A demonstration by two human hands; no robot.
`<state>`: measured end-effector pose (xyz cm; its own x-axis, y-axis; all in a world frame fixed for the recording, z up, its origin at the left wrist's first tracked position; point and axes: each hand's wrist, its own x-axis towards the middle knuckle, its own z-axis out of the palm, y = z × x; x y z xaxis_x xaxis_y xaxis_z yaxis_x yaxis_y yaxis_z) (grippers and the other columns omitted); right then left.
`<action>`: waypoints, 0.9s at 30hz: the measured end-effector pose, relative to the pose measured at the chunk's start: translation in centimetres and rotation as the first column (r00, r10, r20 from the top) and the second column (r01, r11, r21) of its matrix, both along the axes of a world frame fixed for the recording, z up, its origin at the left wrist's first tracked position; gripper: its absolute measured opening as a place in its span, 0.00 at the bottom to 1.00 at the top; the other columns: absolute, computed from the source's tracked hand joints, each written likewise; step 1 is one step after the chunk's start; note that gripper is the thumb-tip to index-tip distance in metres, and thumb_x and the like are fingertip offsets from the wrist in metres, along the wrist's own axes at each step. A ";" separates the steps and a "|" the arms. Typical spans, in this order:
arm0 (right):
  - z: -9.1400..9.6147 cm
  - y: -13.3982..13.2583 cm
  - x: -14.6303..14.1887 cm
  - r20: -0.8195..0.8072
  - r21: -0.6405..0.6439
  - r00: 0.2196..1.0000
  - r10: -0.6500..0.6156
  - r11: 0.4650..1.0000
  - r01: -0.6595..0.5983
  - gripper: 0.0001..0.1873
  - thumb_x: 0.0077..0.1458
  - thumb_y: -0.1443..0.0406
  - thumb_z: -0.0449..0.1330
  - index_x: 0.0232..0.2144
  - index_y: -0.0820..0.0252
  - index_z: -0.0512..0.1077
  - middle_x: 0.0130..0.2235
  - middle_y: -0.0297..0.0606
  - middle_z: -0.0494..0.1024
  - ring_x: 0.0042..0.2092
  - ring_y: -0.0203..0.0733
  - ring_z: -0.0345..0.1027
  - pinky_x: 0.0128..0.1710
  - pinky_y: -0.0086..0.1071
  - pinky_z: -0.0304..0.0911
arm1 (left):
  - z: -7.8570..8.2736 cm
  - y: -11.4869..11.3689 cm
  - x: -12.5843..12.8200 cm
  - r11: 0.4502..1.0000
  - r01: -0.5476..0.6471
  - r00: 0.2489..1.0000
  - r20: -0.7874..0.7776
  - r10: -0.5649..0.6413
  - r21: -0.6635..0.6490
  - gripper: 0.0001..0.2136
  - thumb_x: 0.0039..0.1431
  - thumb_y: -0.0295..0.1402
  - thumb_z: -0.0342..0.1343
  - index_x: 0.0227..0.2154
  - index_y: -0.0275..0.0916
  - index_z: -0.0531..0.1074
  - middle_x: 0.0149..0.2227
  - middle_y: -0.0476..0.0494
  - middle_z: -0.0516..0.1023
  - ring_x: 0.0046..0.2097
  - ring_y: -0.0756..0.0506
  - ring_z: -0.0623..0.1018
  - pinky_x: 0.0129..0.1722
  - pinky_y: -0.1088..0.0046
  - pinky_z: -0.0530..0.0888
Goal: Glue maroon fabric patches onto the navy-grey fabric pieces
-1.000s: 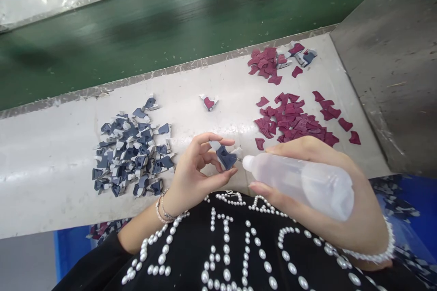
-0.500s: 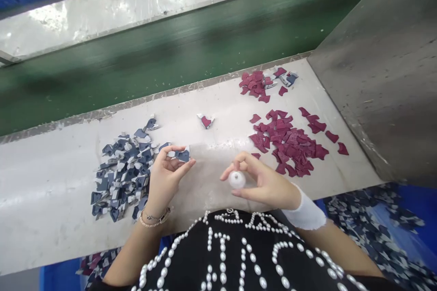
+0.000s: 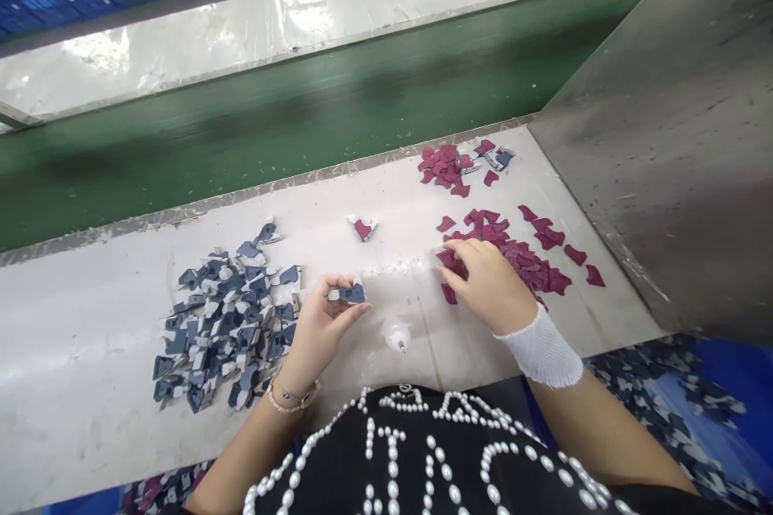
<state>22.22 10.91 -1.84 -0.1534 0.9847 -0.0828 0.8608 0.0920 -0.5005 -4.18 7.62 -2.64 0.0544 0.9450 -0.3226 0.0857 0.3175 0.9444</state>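
Observation:
My left hand (image 3: 323, 330) pinches a small grey-and-white plastic part (image 3: 351, 294) between thumb and fingers, raised a little over the table. The part's dark grey face is turned up. At the edge of a heap of flat maroon pieces (image 3: 537, 267), my right hand (image 3: 486, 282) has thumb and forefinger apart around one maroon piece (image 3: 452, 261); whether they touch it I cannot tell. Between my hands, a small white bottle with a thin metal tip (image 3: 397, 336) rests on the table, its tip toward me.
A pile of grey-and-white parts (image 3: 211, 322) lies at left. One part with a maroon inlay (image 3: 362, 229) sits mid-table. A smaller maroon heap (image 3: 444, 165) is farther back. A metal panel (image 3: 658, 137) stands at right; a green belt (image 3: 271, 121) runs behind. Blue bins hold more parts below.
My right hand has let go of the white bottle, which now rests on the table, and has moved right to the maroon pieces. My left hand, still holding its part, has shifted right.

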 end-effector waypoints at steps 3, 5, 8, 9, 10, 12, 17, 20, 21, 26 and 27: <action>-0.7 1.0 -0.8 0.129 -0.009 0.992 -0.012 1.000 0.014 0.12 0.59 0.69 0.54 0.45 0.63 0.72 0.43 0.52 0.75 0.46 0.57 0.69 0.47 0.47 0.64 | 0.2 0.0 0.4 0.998 0.046 0.998 -0.033 -0.045 0.029 0.15 0.54 0.36 0.66 0.41 0.40 0.68 0.47 0.43 0.73 0.34 0.51 0.79 0.39 0.70 0.80; -0.8 1.3 -1.2 0.177 -0.029 0.984 0.005 1.000 0.000 0.11 0.59 0.71 0.52 0.40 0.63 0.73 0.39 0.50 0.76 0.43 0.55 0.70 0.44 0.43 0.64 | 0.4 0.0 0.6 0.998 0.053 0.997 -0.056 -0.051 0.042 0.15 0.53 0.36 0.66 0.41 0.40 0.69 0.47 0.42 0.74 0.35 0.50 0.80 0.39 0.69 0.81; -0.4 1.7 -1.1 0.202 -0.056 0.979 0.027 0.998 -0.016 0.11 0.59 0.73 0.51 0.34 0.63 0.73 0.34 0.50 0.77 0.39 0.54 0.72 0.40 0.42 0.64 | 0.3 0.0 0.9 0.995 0.041 0.997 -0.073 -0.034 0.086 0.14 0.50 0.36 0.68 0.37 0.39 0.71 0.44 0.41 0.76 0.44 0.43 0.81 0.38 0.68 0.82; -0.1 1.8 -0.9 0.194 -0.065 0.980 0.033 0.998 -0.021 0.12 0.58 0.73 0.50 0.34 0.63 0.74 0.34 0.49 0.78 0.38 0.54 0.72 0.39 0.42 0.64 | 0.2 0.0 1.0 0.994 0.036 0.997 -0.067 -0.030 0.100 0.14 0.50 0.35 0.68 0.36 0.39 0.71 0.43 0.41 0.77 0.47 0.41 0.80 0.39 0.68 0.83; 0.4 1.9 -0.6 0.177 -0.074 0.983 0.039 0.997 -0.026 0.12 0.58 0.73 0.50 0.34 0.63 0.74 0.34 0.49 0.79 0.39 0.53 0.73 0.39 0.42 0.64 | 0.1 0.1 1.2 0.994 0.033 0.998 -0.054 -0.027 0.107 0.13 0.49 0.34 0.69 0.35 0.39 0.71 0.42 0.41 0.77 0.49 0.40 0.79 0.39 0.68 0.83; 1.7 1.9 -0.1 0.131 -0.086 0.990 0.050 0.996 -0.039 0.13 0.60 0.71 0.51 0.36 0.60 0.76 0.37 0.45 0.81 0.40 0.51 0.75 0.40 0.41 0.66 | 0.0 0.2 1.6 0.993 0.023 1.000 -0.021 -0.020 0.117 0.13 0.49 0.34 0.69 0.34 0.39 0.71 0.43 0.41 0.77 0.49 0.41 0.80 0.40 0.68 0.83; 5.0 0.9 -0.5 -0.382 -0.240 0.924 0.012 0.964 -0.112 0.09 0.62 0.61 0.57 0.39 0.55 0.76 0.39 0.35 0.83 0.38 0.42 0.78 0.37 0.34 0.72 | -0.3 0.6 2.8 0.966 -0.049 0.999 0.001 0.050 0.255 0.13 0.48 0.33 0.70 0.34 0.39 0.72 0.42 0.44 0.74 0.43 0.46 0.79 0.37 0.71 0.82; 5.7 0.2 -1.6 -0.663 -0.331 0.745 -0.076 0.922 -0.200 0.08 0.58 0.59 0.62 0.36 0.56 0.76 0.40 0.36 0.83 0.41 0.42 0.78 0.41 0.35 0.73 | -0.3 0.8 3.3 0.932 -0.069 0.996 -0.020 0.082 0.356 0.12 0.48 0.32 0.70 0.34 0.39 0.73 0.38 0.46 0.74 0.43 0.47 0.78 0.40 0.71 0.82; 5.7 0.1 -2.0 -0.689 -0.336 0.720 -0.084 0.917 -0.214 0.07 0.57 0.60 0.63 0.35 0.56 0.77 0.39 0.37 0.83 0.41 0.42 0.78 0.42 0.35 0.72 | -0.3 0.8 3.5 0.921 -0.070 0.996 -0.029 0.087 0.383 0.12 0.49 0.31 0.70 0.34 0.39 0.73 0.37 0.46 0.74 0.43 0.47 0.77 0.41 0.70 0.81; 4.8 -0.2 -3.0 -0.755 -0.382 0.632 -0.177 0.901 -0.204 0.06 0.53 0.61 0.67 0.31 0.57 0.78 0.34 0.36 0.83 0.38 0.41 0.77 0.39 0.34 0.71 | -0.5 0.6 4.0 0.895 -0.047 0.997 -0.029 0.067 0.444 0.10 0.52 0.27 0.67 0.36 0.40 0.72 0.39 0.46 0.73 0.44 0.47 0.77 0.44 0.69 0.80; 4.6 -0.2 -3.1 -0.766 -0.394 0.609 -0.207 0.899 -0.191 0.07 0.52 0.61 0.68 0.31 0.58 0.78 0.33 0.35 0.82 0.36 0.40 0.77 0.38 0.33 0.71 | -0.5 0.5 4.1 0.889 -0.045 0.998 -0.026 0.063 0.455 0.10 0.52 0.26 0.66 0.36 0.40 0.72 0.39 0.46 0.73 0.44 0.47 0.77 0.43 0.69 0.80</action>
<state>19.11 10.73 2.81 -0.3456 0.8847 -0.3128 0.1208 -0.2886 -0.9498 -0.12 8.17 -3.19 -0.0046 0.9899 0.1414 0.1204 -0.1399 0.9828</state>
